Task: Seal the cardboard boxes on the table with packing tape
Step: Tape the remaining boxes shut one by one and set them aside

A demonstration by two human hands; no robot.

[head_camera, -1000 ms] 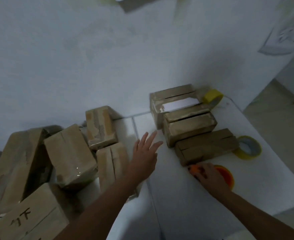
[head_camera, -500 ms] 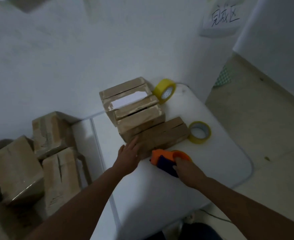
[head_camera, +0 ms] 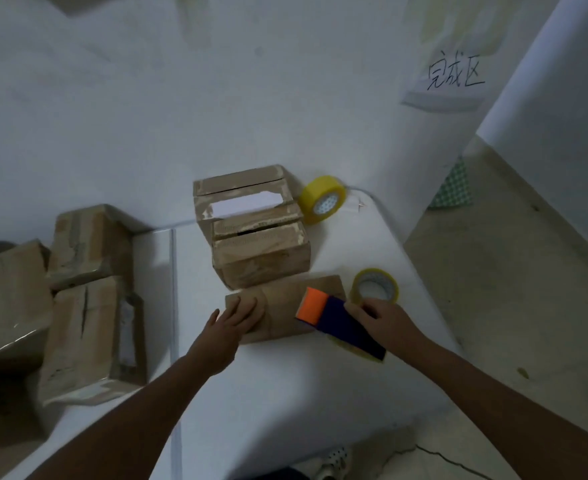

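Note:
A flat cardboard box [head_camera: 278, 306] lies on the white table [head_camera: 320, 393] nearest to me. My left hand [head_camera: 231, 322] rests on its left end with straight fingers. My right hand [head_camera: 387, 318] grips an orange and dark blue tape dispenser [head_camera: 334, 320], lifted over the box's right end. Behind it stand two more cardboard boxes: a middle one [head_camera: 264, 261] and a rear one [head_camera: 237, 192] whose flaps are apart, showing white inside.
A yellow tape roll [head_camera: 322, 199] stands on edge by the wall. Another tape roll [head_camera: 375, 285] lies flat just beyond my right hand. Several cardboard boxes [head_camera: 88, 323] are piled on the left table. The table's right edge drops to the floor [head_camera: 510, 289].
My left hand moved right from the left pile onto the near box. My right hand lifted the tape dispenser off the table over the box. The camera turned right.

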